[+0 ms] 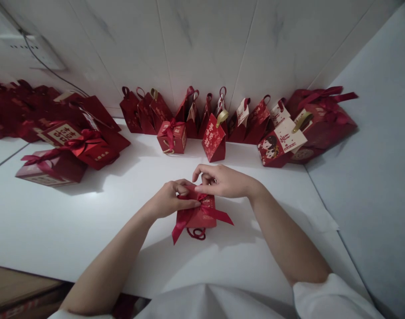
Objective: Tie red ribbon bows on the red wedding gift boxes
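A small red gift box (pixel 198 219) with gold print sits on the white table in front of me. A red ribbon (pixel 220 215) is tied across its top, with tails spreading to both sides. Dark red cord (pixel 197 233) loops out at its near side. My left hand (pixel 172 198) is closed at the ribbon's knot, its thumb pressed there against the ribbon. From the right, my right hand (pixel 218 180) pinches at the ribbon near the box's far edge, its index finger curled. Those fingers hide part of the bow.
Along the tiled wall stand several red gift boxes with ribbon loops (pixel 159 108). A bow-tied red box (pixel 172 136) and a pointed box (pixel 214 139) stand before them. More boxes (pixel 51 166) cluster left; a large red bag (pixel 325 119) is right. A cardboard box (pixel 19 288) lies lower left.
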{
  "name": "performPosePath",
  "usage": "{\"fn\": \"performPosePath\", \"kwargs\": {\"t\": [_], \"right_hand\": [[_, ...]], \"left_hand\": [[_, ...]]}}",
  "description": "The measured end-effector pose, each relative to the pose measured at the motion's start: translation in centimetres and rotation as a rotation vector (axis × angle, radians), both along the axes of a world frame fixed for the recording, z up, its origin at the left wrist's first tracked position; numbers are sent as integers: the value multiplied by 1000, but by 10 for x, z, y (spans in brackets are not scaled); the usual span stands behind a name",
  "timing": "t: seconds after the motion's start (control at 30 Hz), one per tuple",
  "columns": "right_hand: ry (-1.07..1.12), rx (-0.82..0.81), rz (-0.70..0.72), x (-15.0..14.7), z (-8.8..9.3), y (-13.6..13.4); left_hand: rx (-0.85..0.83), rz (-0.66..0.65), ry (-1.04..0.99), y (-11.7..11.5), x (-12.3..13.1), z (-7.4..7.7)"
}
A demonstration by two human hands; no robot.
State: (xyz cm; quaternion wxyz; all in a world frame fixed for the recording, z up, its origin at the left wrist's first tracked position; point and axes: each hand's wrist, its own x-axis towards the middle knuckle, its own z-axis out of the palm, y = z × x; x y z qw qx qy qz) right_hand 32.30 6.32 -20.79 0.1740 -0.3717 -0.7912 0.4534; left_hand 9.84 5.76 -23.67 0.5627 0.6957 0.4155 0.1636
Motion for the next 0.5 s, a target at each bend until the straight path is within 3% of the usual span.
{"fn": "performPosePath", "kwargs": {"t": [0.13,0.33,0.5], "right_hand": [[-52,45,14,1,-2,1],[33,-28,39,6,-10,6],[88,-91,64,7,-8,7]], "left_hand": [[8,-26,13,0,0,1],[33,-56,32,1,-2,1],[-31,-60,-71,4,-3,2]]}}
